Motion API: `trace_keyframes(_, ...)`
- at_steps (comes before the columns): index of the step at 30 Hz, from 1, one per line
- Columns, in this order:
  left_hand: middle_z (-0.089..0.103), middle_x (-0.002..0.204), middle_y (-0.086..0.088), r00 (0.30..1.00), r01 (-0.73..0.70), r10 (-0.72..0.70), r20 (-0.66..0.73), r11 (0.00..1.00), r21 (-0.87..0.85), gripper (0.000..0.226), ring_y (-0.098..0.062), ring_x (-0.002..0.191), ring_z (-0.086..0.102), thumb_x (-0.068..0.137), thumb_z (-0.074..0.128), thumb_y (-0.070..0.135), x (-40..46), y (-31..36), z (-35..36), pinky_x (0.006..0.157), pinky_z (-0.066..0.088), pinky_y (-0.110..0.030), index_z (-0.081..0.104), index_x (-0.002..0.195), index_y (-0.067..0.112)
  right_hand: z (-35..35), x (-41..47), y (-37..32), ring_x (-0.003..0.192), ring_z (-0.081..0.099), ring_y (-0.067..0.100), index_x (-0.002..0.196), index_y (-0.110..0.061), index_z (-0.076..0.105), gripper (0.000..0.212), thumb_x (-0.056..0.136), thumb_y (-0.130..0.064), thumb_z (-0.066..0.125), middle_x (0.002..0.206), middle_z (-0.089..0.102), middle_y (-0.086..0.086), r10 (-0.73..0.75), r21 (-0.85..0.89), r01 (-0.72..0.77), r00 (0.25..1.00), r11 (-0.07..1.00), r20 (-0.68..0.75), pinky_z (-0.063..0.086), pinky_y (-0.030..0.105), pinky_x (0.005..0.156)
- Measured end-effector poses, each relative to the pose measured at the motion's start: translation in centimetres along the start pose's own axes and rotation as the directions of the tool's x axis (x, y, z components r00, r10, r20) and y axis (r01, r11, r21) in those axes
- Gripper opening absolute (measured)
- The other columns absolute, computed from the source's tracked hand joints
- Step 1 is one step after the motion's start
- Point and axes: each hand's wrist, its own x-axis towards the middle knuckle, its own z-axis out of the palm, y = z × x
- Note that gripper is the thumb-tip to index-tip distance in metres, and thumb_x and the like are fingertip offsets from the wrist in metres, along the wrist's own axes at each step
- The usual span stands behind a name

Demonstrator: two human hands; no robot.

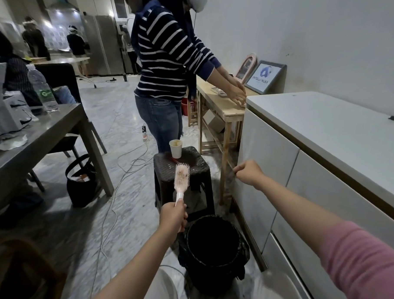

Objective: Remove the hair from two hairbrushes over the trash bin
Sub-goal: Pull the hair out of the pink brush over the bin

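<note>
The left hand (pixel 174 217) grips the handle of the pink hairbrush (pixel 182 175), bristles up and still holding hair. The right hand (pixel 249 173) is curled at 2 o'clock; whether it pinches pulled hair cannot be told. The trash bin (pixel 212 251) stands below at 6 o'clock. Risk: the brush head lies beyond the bin rim, over the stool (pixel 184 169), so loosened hair would likely drop outside the bin.

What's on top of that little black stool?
A paper cup stands on the black stool, with something red lying beside its base. The pink hairbrush held up by the left hand hides part of the seat.
</note>
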Motion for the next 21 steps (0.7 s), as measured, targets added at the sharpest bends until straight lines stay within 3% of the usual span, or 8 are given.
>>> trace_keyframes(4,0.047,0.056,-0.004,1.0,-0.018,0.018,0.018,1.0,-0.006,0.032,-0.016,0.036,0.036,0.1,0.042,0.027,-0.3,0.5,0.2,0.039,0.023,-0.016,0.056,0.078,0.007,0.8,-0.7,-0.4,0.093,0.065,0.028,0.12,-0.007,0.062,0.039,0.086,0.0,0.046,0.121,0.061,0.015,0.071,-0.021,-0.069,0.992,0.997,0.109,0.054,0.034,0.066)
trace_keyframes(7,0.047,0.055,-0.004,0.999,-0.022,0.023,0.042,1.0,-0.009,0.033,-0.015,0.035,0.035,0.1,0.042,0.028,-0.4,0.4,0.3,0.04,0.023,-0.017,0.056,0.079,0.008,1.3,-1.1,-0.5,0.087,0.07,0.027,0.129,-0.013,0.053,0.048,0.087,0.005,0.04,0.118,0.054,0.008,0.1,-0.069,-0.088,0.975,0.994,0.199,0.048,0.026,0.044)
trace_keyframes(10,0.048,0.056,-0.003,0.998,-0.033,0.033,0.06,0.999,0.0,0.032,-0.014,0.034,0.035,0.1,0.042,0.028,-0.5,0.3,0.2,0.041,0.024,-0.018,0.058,0.082,0.007,1.8,-0.8,-0.4,0.071,0.067,0.025,0.124,-0.013,0.058,0.047,0.085,0.008,0.044,0.099,0.053,0.003,0.086,-0.06,-0.077,0.982,0.995,0.17,0.061,0.04,0.063)
trace_keyframes(12,0.048,0.056,-0.004,0.997,-0.039,0.038,0.074,0.999,0.006,0.032,-0.013,0.034,0.035,0.1,0.043,0.028,-0.7,0.3,0.2,0.042,0.024,-0.019,0.058,0.084,0.006,1.9,-0.7,-0.3,0.068,0.068,0.025,0.114,-0.012,0.064,0.037,0.085,0.005,0.05,0.105,0.056,0.005,0.071,-0.043,-0.066,0.992,0.997,0.105,0.061,0.04,0.066)
trace_keyframes(14,0.047,0.057,-0.003,0.995,-0.04,0.038,0.094,0.999,0.011,0.032,-0.013,0.035,0.035,0.101,0.042,0.028,-1.0,0.4,0.3,0.042,0.025,-0.019,0.058,0.085,0.006,2.0,-0.6,-0.4,0.075,0.071,0.026,0.099,-0.011,0.068,0.024,0.083,0.002,0.056,0.106,0.061,0.008,0.021,-0.048,-0.02,0.999,0.999,0.025,0.059,0.032,0.059)
trace_keyframes(16,0.047,0.057,-0.003,0.993,-0.044,0.042,0.109,0.999,0.014,0.031,-0.013,0.035,0.034,0.101,0.041,0.028,-1.2,0.4,0.3,0.042,0.025,-0.019,0.058,0.087,0.006,2.1,-0.3,-0.6,0.091,0.069,0.025,0.086,-0.01,0.07,0.013,0.079,-0.001,0.063,0.097,0.066,0.008,-0.045,-0.076,0.043,0.998,0.996,-0.036,0.057,0.034,0.072)
trace_keyframes(18,0.047,0.058,-0.003,0.992,-0.052,0.05,0.12,0.999,0.015,0.031,-0.013,0.035,0.035,0.101,0.042,0.027,-1.4,0.3,0.5,0.041,0.026,-0.019,0.059,0.088,0.005,2.5,-0.5,-1.0,0.093,0.066,0.023,0.083,-0.009,0.072,0.006,0.078,-0.008,0.068,0.085,0.067,0.005,-0.103,-0.082,0.098,0.993,0.992,-0.062,0.055,0.036,0.086)
trace_keyframes(21,0.047,0.057,-0.003,0.989,-0.054,0.052,0.135,0.999,0.007,0.031,-0.012,0.034,0.035,0.101,0.042,0.027,-1.6,0.3,1.0,0.04,0.026,-0.019,0.059,0.089,0.004,3.4,-1.8,-2.3,0.079,0.066,0.016,0.093,-0.009,0.071,0.017,0.081,-0.021,0.073,0.081,0.068,0.002,-0.203,0.028,0.204,0.978,0.978,-0.036,0.057,0.035,0.082)
